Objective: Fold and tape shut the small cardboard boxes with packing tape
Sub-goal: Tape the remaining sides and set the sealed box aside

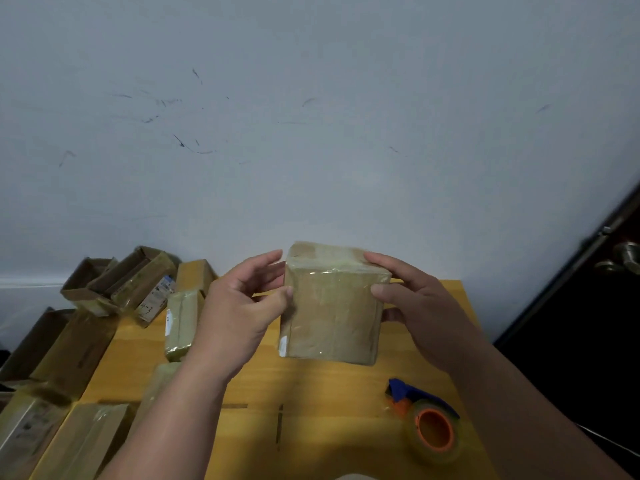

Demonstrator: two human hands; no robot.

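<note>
Gripping a small tape-wrapped brown cardboard box (332, 306) between both hands, left (239, 313) and right (419, 306) (seemingly sealed), with open cardboard boxes (117, 282) unfinished at the yellow wooden bench's (311, 410) far-left corner.

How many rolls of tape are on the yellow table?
1: a clear tape roll with an orange core, in a blue dispenser, lies near the table's right front. More may be hidden.

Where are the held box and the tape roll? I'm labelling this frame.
box (332, 317), head view, on its taped front face.
tape roll (434, 432), head view, on its orange core.
</note>
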